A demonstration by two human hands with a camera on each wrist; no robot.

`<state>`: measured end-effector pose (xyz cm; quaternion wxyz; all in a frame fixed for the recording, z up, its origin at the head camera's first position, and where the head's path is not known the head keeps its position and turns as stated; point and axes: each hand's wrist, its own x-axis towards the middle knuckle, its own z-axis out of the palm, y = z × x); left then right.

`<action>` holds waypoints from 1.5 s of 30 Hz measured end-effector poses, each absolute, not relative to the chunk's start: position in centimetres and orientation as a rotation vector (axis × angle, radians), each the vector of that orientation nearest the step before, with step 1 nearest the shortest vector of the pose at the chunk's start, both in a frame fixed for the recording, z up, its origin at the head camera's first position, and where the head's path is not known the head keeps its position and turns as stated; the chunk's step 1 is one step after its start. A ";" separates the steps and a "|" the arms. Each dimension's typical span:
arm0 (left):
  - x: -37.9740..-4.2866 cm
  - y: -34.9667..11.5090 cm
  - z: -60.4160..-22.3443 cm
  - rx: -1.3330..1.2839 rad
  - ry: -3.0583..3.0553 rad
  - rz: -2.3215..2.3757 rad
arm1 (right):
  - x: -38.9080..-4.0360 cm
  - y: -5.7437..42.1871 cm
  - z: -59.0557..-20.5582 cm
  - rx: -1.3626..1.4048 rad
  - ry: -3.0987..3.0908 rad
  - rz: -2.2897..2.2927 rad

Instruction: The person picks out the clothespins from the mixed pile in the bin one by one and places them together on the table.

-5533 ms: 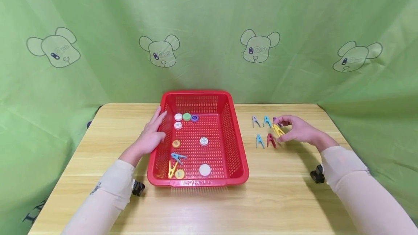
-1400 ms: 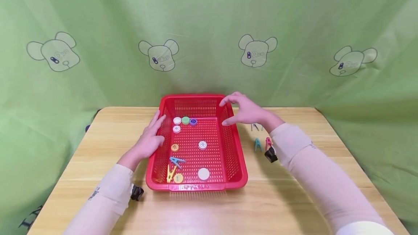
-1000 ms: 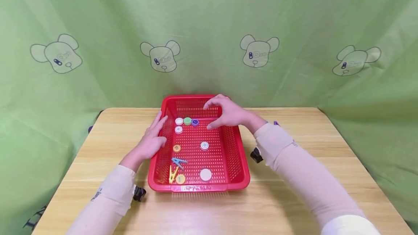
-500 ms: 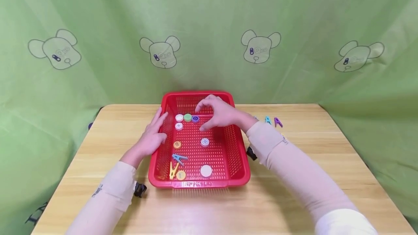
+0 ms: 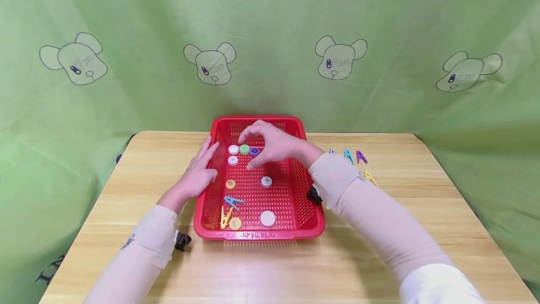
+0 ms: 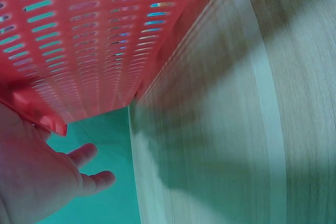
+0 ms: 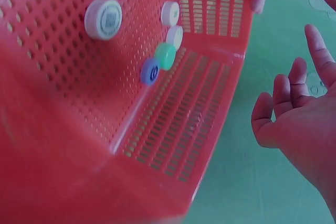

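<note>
A red slotted plastic basket [image 5: 259,235] stands on the table. My left hand [image 5: 195,177] rests on its left rim, fingers fairly straight and spread. My right hand [image 5: 276,144] hovers over the basket, thumb and fingers apart and nothing between them. Below it lie bottle caps: a green cap [image 5: 244,149], a purple cap [image 5: 254,151] and a white cap [image 5: 233,149] at the back. Nearer are an orange cap [image 5: 230,184], a large white cap [image 5: 267,218], a yellow cap [image 5: 235,223], a blue clothespin [image 5: 233,202] and a yellow clothespin [image 5: 225,217].
Right of the basket, a light-blue clothespin [image 5: 348,155], a purple clothespin [image 5: 361,156] and another yellow clothespin [image 5: 370,178] lie on the wooden table [image 5: 270,271]. My right arm covers part of that area. A green curtain [image 5: 270,13] hangs behind.
Earlier my right hand held a yellow clothespin at the right of the table; that clothespin now lies there. The hand has moved left over the basket. My left hand stays on the rim.
</note>
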<state>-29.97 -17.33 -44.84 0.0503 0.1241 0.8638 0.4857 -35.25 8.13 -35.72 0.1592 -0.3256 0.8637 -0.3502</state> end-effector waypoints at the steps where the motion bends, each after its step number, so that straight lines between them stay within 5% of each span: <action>1: -30.0 -17.3 -44.8 0.377 2.631 1.477 | -35.2 7.9 -35.9 -0.931 2.460 -0.996; 45: -30.4 -17.7 -45.0 0.435 2.644 1.467 | -33.9 4.4 -41.6 -1.011 2.260 -0.793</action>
